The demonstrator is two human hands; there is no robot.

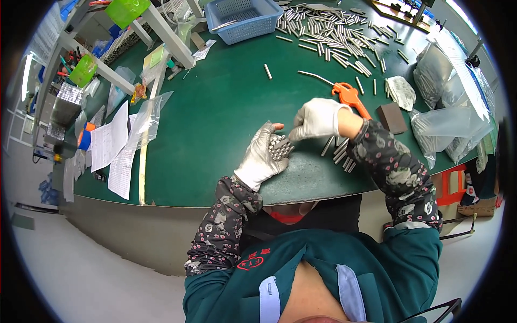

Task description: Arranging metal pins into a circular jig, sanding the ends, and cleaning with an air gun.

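My left hand (258, 160), in a white glove with a bare fingertip showing, is wrapped around a bundle of short metal pins (279, 146). The round ends of the pins point up toward me. Just right of the bundle hovers my right hand (316, 119), also gloved, its fingers pinched together and aimed at the pin ends. What sits in that pinch, if anything, is too small to make out. Several loose metal pins (340, 153) lie on the green table below my right wrist. An orange air blow gun (349, 96) with a thin metal nozzle rests beyond that hand.
A large scatter of metal pins (334, 33) covers the far table, beside a blue plastic basket (245, 29). At right are a brown block (392, 118), a white cloth (400, 92) and clear bags (449, 121). Papers (110, 142) and a metal-legged rack (171, 40) stand left.
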